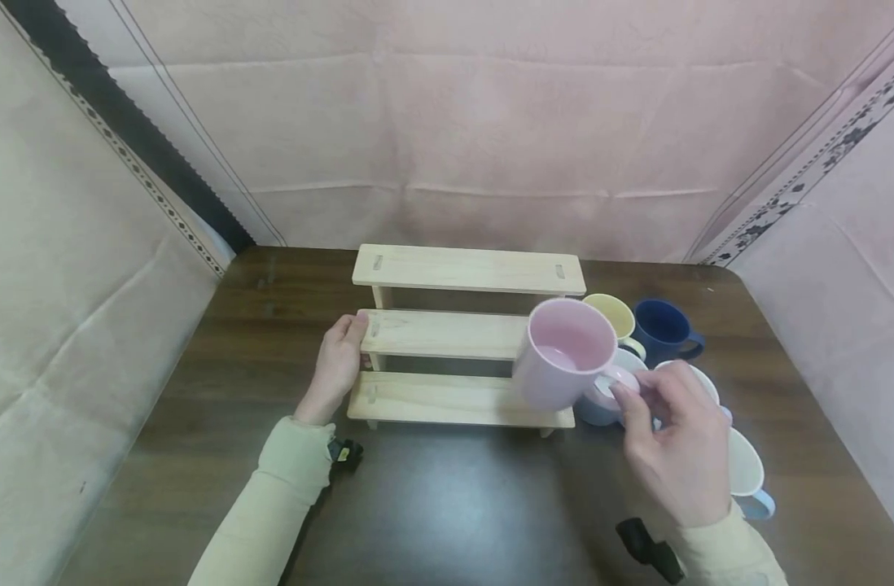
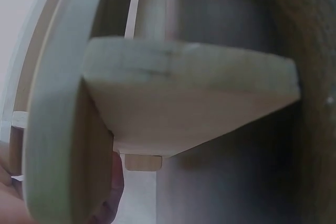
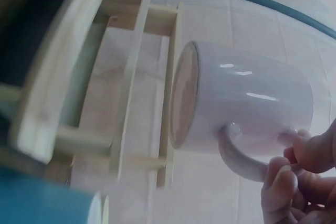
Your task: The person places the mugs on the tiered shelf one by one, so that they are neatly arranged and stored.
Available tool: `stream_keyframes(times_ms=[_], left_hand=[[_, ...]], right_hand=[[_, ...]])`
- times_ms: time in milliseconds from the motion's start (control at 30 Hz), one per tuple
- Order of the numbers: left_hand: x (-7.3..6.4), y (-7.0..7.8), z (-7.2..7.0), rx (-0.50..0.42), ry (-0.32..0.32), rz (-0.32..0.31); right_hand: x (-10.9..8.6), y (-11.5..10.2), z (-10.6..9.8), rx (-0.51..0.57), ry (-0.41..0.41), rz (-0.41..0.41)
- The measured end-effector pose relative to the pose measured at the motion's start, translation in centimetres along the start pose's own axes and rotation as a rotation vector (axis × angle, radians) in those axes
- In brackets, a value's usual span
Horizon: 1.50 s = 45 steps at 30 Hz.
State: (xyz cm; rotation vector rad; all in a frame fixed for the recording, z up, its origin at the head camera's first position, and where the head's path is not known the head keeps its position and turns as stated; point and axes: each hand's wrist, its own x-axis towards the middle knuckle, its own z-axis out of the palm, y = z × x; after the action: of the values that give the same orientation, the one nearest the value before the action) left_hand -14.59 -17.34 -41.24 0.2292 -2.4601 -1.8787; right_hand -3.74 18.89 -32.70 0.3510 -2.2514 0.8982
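A pink mug (image 1: 560,358) hangs in the air over the right end of a three-tiered wooden rack (image 1: 447,334). My right hand (image 1: 677,439) pinches its handle between thumb and fingers. The right wrist view shows the mug (image 3: 247,98) from the side, its base toward the rack. At the rack's left end, my left hand (image 1: 337,366) grips the edge of the middle shelf. From the left wrist, shelf ends (image 2: 194,66) fill the view, and a few of that hand's fingertips (image 2: 116,182) curl under the wood.
Right of the rack stand several mugs: a yellow one (image 1: 611,313), a dark blue one (image 1: 663,330), a white one with a light blue handle (image 1: 743,464), and others partly hidden by my right hand. Pale cloth (image 1: 491,122) hangs behind the dark wooden table (image 1: 220,423).
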Motion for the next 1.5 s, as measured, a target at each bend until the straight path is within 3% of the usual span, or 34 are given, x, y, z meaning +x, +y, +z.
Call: stream_keyframes(times_ms=[167,433,800,1067,1500], left_hand=[[-0.1,0.2,0.0,0.009,0.011,0.012],[-0.1,0.4,0.0,0.001,0.032,0.010],[0.2,0.3,0.5,-0.026,0.041,0.008],[-0.2,0.1,0.5,-0.034,0.044,0.002],[-0.5,-0.1,0.4,-0.031,0.057,-0.009]], right_hand=[[2.5,-1.3,2.3,0.023,-0.005,0.052],[6.5,-2.0,6.4,0.137,0.055,-0.005],[9.8,-2.7,9.8,0.156,0.045,0.033],[11.0,-3.1,12.5,0.184,-0.017,0.019],[11.8,-3.2,14.5,0.205,-0.039,0.037]])
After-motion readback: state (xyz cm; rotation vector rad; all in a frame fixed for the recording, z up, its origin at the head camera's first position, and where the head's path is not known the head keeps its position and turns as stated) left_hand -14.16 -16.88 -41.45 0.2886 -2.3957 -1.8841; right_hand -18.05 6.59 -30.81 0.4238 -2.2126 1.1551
